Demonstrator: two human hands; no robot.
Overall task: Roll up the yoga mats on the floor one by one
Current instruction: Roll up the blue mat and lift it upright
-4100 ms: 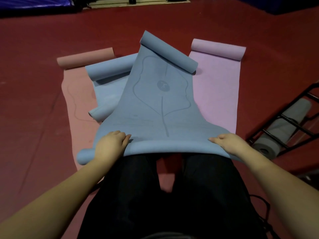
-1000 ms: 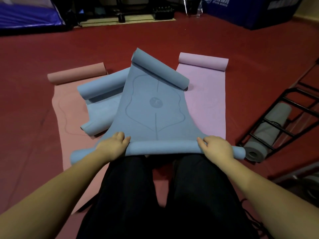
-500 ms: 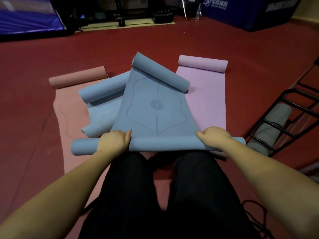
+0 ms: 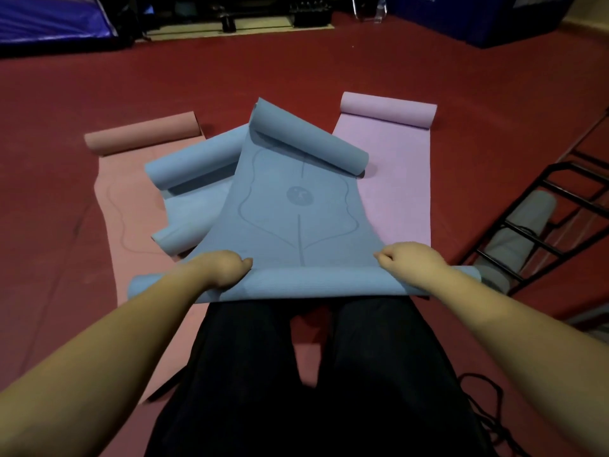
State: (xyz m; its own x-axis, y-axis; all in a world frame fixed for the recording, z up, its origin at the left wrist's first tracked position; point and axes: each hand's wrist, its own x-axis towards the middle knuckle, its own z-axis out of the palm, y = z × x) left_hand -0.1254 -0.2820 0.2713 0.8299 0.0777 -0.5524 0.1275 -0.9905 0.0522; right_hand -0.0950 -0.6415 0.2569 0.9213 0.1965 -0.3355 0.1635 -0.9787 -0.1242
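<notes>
At lower centre of the frame, the left hand (image 4: 219, 270) and right hand (image 4: 412, 260) each grip the blue mat's (image 4: 290, 212) near roll. Best to keep both ends level, rolling tightly toward the curled far end.

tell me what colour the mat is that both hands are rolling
Blue, with a darker line drawing and a round emblem on the blue mat, seen in the head view.

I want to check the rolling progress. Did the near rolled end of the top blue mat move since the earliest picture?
Yes. The near roll is thicker and has advanced away from the person, closer to the circle logo.
</notes>
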